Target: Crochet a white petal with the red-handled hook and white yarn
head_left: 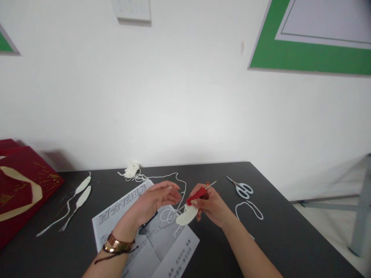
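My right hand [211,206] is closed on a crochet hook with a red handle [198,195], its metal shaft sticking out at both ends. Pinched in the same hand is a small white crocheted piece [186,217], hanging just below the handle. My left hand [160,197] is raised to the left of the piece, fingers stretched out and apart from it. Loops of white yarn [167,215] lie between the left hand and the piece. One strand runs back behind the left fingers to a loose bundle of white yarn [131,170] by the wall.
Under my hands lies a printed pattern sheet [116,206] on the black table [220,247]. Scissors [242,189] and a cut piece of yarn [257,211] are on the right. Two finished white crocheted petals [83,196] and a red gift bag [26,185] are on the left.
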The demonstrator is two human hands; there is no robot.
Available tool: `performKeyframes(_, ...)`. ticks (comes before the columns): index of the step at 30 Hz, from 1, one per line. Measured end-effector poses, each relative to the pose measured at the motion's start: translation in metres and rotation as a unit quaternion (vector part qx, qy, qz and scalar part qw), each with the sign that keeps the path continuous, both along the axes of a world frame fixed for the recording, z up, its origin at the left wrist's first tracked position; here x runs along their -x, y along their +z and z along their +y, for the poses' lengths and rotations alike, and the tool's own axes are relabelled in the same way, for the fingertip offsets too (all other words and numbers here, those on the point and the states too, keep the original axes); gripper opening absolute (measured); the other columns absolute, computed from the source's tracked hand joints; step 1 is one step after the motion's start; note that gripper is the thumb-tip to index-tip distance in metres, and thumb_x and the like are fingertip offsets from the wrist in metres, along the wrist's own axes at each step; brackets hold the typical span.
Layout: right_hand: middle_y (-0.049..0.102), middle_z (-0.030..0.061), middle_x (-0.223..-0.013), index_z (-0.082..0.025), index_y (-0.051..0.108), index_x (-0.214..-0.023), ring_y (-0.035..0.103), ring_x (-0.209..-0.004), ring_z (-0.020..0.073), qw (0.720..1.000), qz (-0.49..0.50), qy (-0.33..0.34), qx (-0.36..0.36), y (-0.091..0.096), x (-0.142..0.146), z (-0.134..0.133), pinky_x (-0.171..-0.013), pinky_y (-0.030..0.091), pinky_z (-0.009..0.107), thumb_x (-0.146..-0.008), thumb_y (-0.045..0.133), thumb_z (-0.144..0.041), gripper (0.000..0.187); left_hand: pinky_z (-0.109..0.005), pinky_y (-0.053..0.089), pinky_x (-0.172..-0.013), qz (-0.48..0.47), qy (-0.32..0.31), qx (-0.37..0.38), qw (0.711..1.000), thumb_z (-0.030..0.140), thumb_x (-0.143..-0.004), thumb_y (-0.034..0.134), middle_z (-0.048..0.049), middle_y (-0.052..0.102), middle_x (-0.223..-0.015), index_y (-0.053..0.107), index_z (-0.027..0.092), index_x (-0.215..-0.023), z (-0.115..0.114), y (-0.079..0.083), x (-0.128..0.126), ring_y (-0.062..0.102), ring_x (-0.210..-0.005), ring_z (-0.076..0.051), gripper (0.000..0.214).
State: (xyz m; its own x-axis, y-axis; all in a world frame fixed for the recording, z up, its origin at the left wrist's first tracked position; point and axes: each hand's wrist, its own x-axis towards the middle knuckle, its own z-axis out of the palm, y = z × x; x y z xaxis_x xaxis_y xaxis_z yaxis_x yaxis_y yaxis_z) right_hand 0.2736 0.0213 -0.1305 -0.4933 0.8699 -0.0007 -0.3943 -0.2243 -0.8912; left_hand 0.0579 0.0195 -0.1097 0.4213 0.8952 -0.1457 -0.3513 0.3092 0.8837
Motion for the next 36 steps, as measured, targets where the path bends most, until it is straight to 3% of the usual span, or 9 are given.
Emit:
performKeyframes(2, 0.066, -0.0014, -0.057, -0.013, 0.061, -0.080, 0.055, -0.038, 0.0069, 1.000, -0.002, 0.008, -0.006, -0.001, 0.000, -0.001, -0.035, 0.051, 0.016, -0.067, 0.076, -0.021, 0.022, -0.025, 0.045, -0.070, -0.040, -0.066, 0.042, 0.996, 0.013, -0.076, 0.064, -0.0100, 0.066, -0.082, 0.067, 0.008, -0.089, -0.008, -0.006, -0.019, 0.062, -0.075, -0.016, 0.014)
performKeyframes(6, 0.066, -0.0009, -0.058, -0.012, 0.060, -0.077, 0.055, -0.037, 0.0066, 1.000, -0.009, 0.017, -0.023, 0.000, -0.001, -0.001, -0.034, 0.050, 0.016, -0.069, 0.075, -0.021, 0.019, -0.022, 0.044, -0.061, -0.152, -0.054, 0.094, 0.983, 0.008, -0.075, 0.062, -0.0064, 0.064, -0.078, 0.065, 0.011, -0.088, -0.013, -0.019, -0.041, 0.060, -0.066, -0.013, 0.014)
performKeyframes(15, 0.068, -0.0001, -0.060, -0.014, 0.059, -0.076, 0.057, -0.037, 0.0083, 1.000, 0.008, 0.019, -0.016, 0.001, 0.000, -0.003, -0.034, 0.051, 0.017, -0.066, 0.077, -0.020, 0.022, -0.011, 0.034, -0.035, -0.293, -0.035, 0.140, 0.945, 0.016, -0.077, 0.052, -0.0046, 0.059, -0.079, 0.064, 0.014, -0.093, -0.009, -0.017, -0.031, 0.051, -0.050, -0.006, 0.020)
performKeyframes(19, 0.067, -0.0012, -0.059, -0.014, 0.060, -0.075, 0.058, -0.039, 0.0088, 0.999, 0.036, 0.005, -0.021, 0.003, 0.000, -0.004, -0.035, 0.052, 0.018, -0.066, 0.077, -0.018, 0.020, -0.018, 0.052, -0.059, -0.381, 0.078, 0.089, 0.917, 0.017, -0.079, 0.048, -0.0077, 0.064, -0.095, 0.066, 0.019, -0.096, -0.007, -0.006, -0.016, 0.061, -0.079, -0.013, 0.025)
performKeyframes(23, 0.067, -0.0010, -0.063, -0.014, 0.061, -0.074, 0.061, -0.045, 0.0101, 0.998, 0.060, -0.004, -0.035, 0.003, 0.003, -0.005, -0.037, 0.053, 0.018, -0.066, 0.077, -0.017, 0.018, -0.050, 0.036, -0.100, -0.267, 0.185, -0.070, 0.943, 0.035, -0.084, 0.045, -0.0046, 0.053, -0.132, 0.063, 0.028, -0.112, -0.006, 0.005, -0.012, 0.044, -0.123, -0.028, 0.033)
performKeyframes(26, 0.066, -0.0018, -0.065, -0.015, 0.062, -0.074, 0.061, -0.045, 0.0096, 0.996, 0.078, -0.028, -0.042, 0.003, 0.005, -0.006, -0.038, 0.054, 0.019, -0.066, 0.077, -0.016, 0.017, -0.047, 0.012, -0.111, 0.004, 0.211, -0.226, 0.951, 0.038, -0.084, 0.050, -0.0037, 0.051, -0.135, 0.062, 0.027, -0.115, -0.005, 0.005, -0.012, 0.035, -0.129, -0.028, 0.036)
performKeyframes(28, 0.065, -0.0022, -0.066, -0.016, 0.062, -0.074, 0.061, -0.047, 0.0095, 0.993, 0.092, -0.057, -0.049, 0.003, 0.004, -0.005, -0.038, 0.054, 0.019, -0.066, 0.077, -0.016, 0.016, -0.040, 0.006, -0.112, 0.142, 0.170, -0.242, 0.945, 0.038, -0.081, 0.056, -0.0012, 0.062, -0.120, 0.069, 0.028, -0.102, -0.003, 0.001, -0.009, 0.043, -0.122, -0.024, 0.027)
performKeyframes(32, 0.064, -0.0025, -0.068, -0.017, 0.063, -0.073, 0.059, -0.046, 0.0082, 0.987, 0.110, -0.100, -0.062, 0.005, 0.001, -0.001, -0.038, 0.054, 0.019, -0.067, 0.076, -0.016, 0.015, -0.038, 0.040, -0.087, 0.148, 0.039, -0.141, 0.978, 0.044, -0.080, 0.056, -0.0008, 0.058, -0.051, 0.063, 0.023, -0.047, 0.001, -0.009, -0.001, 0.057, -0.061, -0.018, 0.040)
performKeyframes(36, 0.064, -0.0018, -0.068, -0.017, 0.063, -0.074, 0.059, -0.047, 0.0089, 0.990, 0.100, -0.087, -0.056, 0.004, -0.001, -0.001, -0.038, 0.054, 0.019, -0.067, 0.076, -0.018, 0.015, -0.029, 0.041, -0.054, 0.021, 0.037, -0.071, 0.997, 0.049, -0.085, 0.044, -0.0011, 0.043, -0.049, 0.040, 0.019, -0.034, 0.000, -0.011, -0.003, 0.046, -0.051, -0.014, 0.059)
